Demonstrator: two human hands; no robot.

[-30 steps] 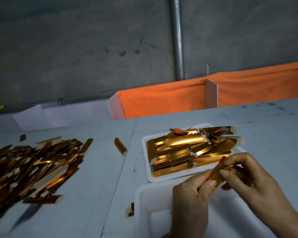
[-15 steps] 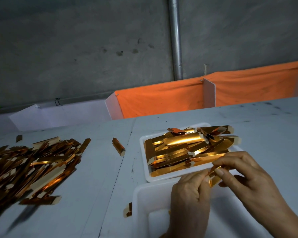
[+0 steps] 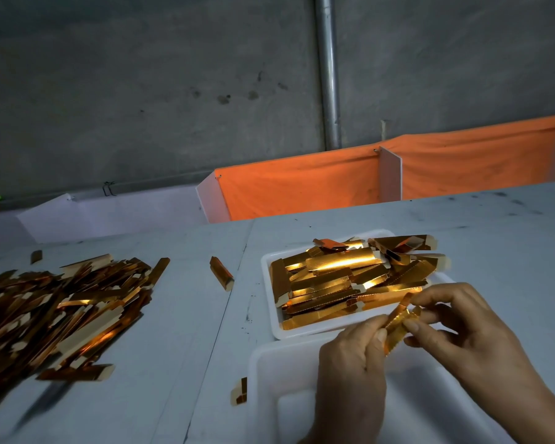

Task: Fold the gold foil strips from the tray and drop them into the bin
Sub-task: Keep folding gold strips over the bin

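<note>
Two hands, left hand (image 3: 350, 363) and right hand (image 3: 455, 328), pinch one gold strip (image 3: 398, 325); one tray (image 3: 269, 299); one bin (image 3: 263, 373).

— What stood behind the bench?

— A bare grey concrete wall (image 3: 141, 91), stained with a few dark spots, and a metal pipe (image 3: 327, 72) ran straight up it.

— And along the far edge?

— Orange cloth (image 3: 302, 184) hung between white upright panels (image 3: 390, 174); to the left sat a pale white board (image 3: 116, 213).

— The surface itself?

— A pale grey table (image 3: 186, 331), scuffed and speckled, with a seam running through it.

— Was it bright?

— Dim overall, the room shadowed.
</note>
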